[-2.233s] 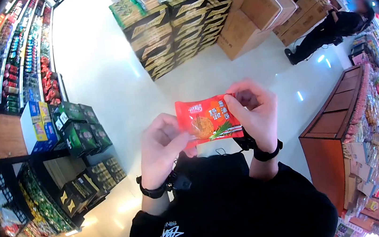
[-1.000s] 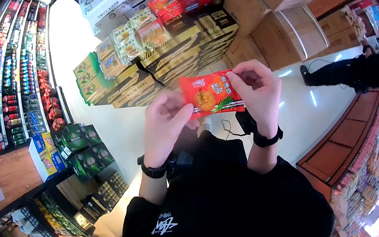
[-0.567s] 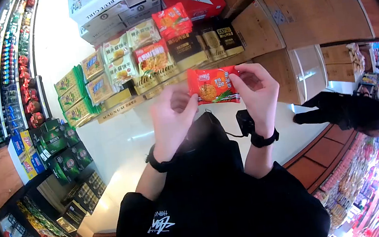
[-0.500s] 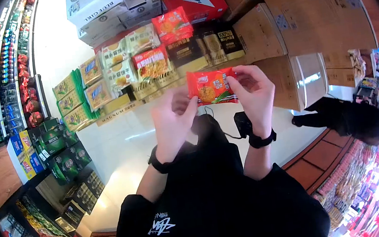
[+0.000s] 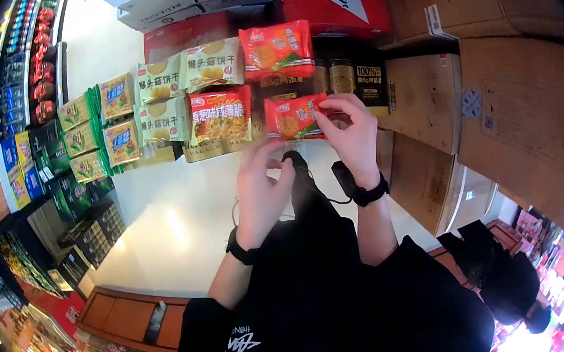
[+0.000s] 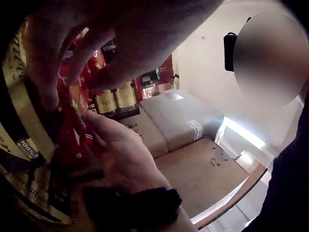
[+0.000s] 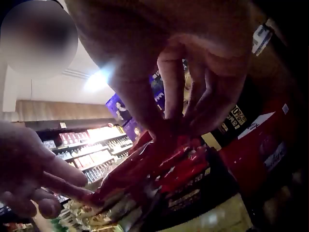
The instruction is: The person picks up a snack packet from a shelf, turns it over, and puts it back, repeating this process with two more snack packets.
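Note:
A red cracker packet [image 5: 291, 118] with a round cracker and green onions printed on it hangs close over the black and gold cartons in the head view. My right hand [image 5: 352, 140] pinches its right end between thumb and fingers. Below its lower left corner is my left hand [image 5: 264, 191], fingers loosely bent and fingertips right at the packet's edge. In the right wrist view, the fingers of the right hand [image 7: 183, 92] grip the crinkled red wrapper [image 7: 169, 159] from above. Another red packet [image 5: 276, 51] of the same look lies just behind.
Left of it lie a red-and-yellow cracker packet [image 5: 219, 115], several pale green biscuit packets [image 5: 212, 65], orange packets [image 5: 123, 140] and green packets [image 5: 84, 138]. Brown cardboard boxes [image 5: 522, 125] stand at the right. A person in black [image 5: 495, 276] is at the lower right.
The view has come nearer the carton display. The right hand has carried the red packet over the cartons, in front of the matching one. The left hand has slipped down from its left end.

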The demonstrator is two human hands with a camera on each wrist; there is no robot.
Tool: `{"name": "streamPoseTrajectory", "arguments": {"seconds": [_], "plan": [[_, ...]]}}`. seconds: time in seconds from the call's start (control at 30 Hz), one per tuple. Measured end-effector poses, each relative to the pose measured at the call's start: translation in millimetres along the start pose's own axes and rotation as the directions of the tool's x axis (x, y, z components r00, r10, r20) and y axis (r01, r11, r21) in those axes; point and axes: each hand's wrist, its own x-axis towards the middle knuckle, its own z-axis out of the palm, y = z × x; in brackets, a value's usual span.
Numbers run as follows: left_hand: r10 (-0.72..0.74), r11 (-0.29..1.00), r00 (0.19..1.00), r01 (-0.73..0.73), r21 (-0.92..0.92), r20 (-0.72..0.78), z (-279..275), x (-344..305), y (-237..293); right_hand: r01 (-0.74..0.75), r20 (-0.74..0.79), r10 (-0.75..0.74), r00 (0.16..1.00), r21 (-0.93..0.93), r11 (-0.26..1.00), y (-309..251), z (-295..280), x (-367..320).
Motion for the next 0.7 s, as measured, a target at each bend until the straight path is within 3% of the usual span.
{"name": "streamPoseTrajectory", "arguments": {"seconds": [0.1,0.2,0.5,0.7], "plan": [[0.036,0.995,0.999,-0.038,0.093,0.025,6.0,5.9,-10.2,0.044,0.022,-0.044,0.999,-0.002,0.999,11.6,9.4,11.7],[-0.102,0.994,0.994,0.101,0.030,0.040,10.5,11.0,-3.2,0.032,0.033,-0.031,0.999,-0.045,0.998,18.6,16.1,20.8],[-0.095,0.959,0.979,0.138,-0.248,0.179,16.0,15.2,-17.5,0.033,0.009,-0.032,0.999,-0.148,0.988,34.8,27.7,27.8],[-0.100,0.933,0.971,0.167,-0.320,0.215,16.0,17.8,-26.6,0.028,-0.028,-0.032,0.999,-0.127,0.992,35.1,33.3,26.3]]}}
